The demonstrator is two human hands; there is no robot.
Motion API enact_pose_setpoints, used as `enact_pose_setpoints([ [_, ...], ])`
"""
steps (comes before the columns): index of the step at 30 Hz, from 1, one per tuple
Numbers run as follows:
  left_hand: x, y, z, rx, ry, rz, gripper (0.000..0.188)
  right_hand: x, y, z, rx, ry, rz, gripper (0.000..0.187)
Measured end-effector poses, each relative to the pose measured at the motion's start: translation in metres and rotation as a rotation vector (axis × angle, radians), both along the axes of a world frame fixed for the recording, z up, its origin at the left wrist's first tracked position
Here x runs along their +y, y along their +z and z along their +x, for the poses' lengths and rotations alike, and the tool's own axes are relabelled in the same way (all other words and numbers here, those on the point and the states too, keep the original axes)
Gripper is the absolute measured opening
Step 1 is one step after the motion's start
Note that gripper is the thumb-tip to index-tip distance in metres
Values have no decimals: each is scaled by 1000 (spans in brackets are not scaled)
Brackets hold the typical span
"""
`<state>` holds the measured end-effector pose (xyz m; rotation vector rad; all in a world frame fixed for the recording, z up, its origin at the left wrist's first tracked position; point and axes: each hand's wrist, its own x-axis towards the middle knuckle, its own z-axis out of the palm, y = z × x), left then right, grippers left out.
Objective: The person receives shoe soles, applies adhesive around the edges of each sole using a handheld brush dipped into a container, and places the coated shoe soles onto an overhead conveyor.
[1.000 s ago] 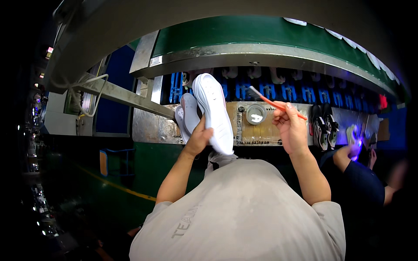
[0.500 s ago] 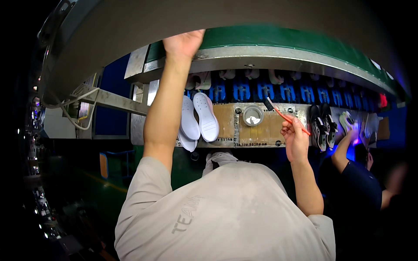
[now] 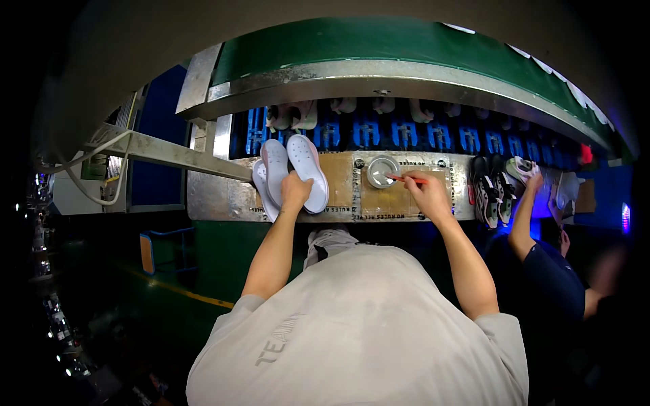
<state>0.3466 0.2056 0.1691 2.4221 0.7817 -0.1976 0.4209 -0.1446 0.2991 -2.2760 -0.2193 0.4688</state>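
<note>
My left hand (image 3: pixel 296 191) is closed on a white shoe sole (image 3: pixel 307 164), thumb on its surface near the close end. Beside it on the bench lie two more white soles, a middle one (image 3: pixel 274 169) and another (image 3: pixel 261 179) partly under it. My right hand (image 3: pixel 428 195) pinches a brush with a red handle (image 3: pixel 410 178). The brush's head dips into a round cup (image 3: pixel 383 172) with whitish contents, so its bristles are hidden. The cup stands on brown cardboard (image 3: pixel 386 204) taped to the bench.
A green conveyor belt (image 3: pixel 338 46) with a metal edge runs above the bench (image 3: pixel 220 199). Shoes sit in blue holders (image 3: pixel 366 133) behind. Black-and-white shoes (image 3: pixel 485 196) stand at right, where a co-worker's hand (image 3: pixel 535 181) holds a light sneaker (image 3: pixel 520 168). A metal beam (image 3: pixel 176 157) crosses at left.
My left hand has come down from the green belt to the white soles and taken hold of one. My right hand has lowered the brush into the cup.
</note>
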Motion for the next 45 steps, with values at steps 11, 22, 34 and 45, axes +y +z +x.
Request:
enact_pose_setpoints([
  [11, 22, -27, -33, -207, 440, -1238, 47, 19, -22, 6, -59, 26, -65, 24],
  [22, -25, 12, -53, -414, 442, -2247, 75, 17, -1, -3, 92, 7, 302, 28],
  [34, -29, 93, -39, -306, -109, -1958, 107, 54, 69, 5, -356, 548, 335, 20],
  [45, -8, 119, -23, -552, -159, -1478, 111, 20, 83, -3, -192, 504, 418, 15],
])
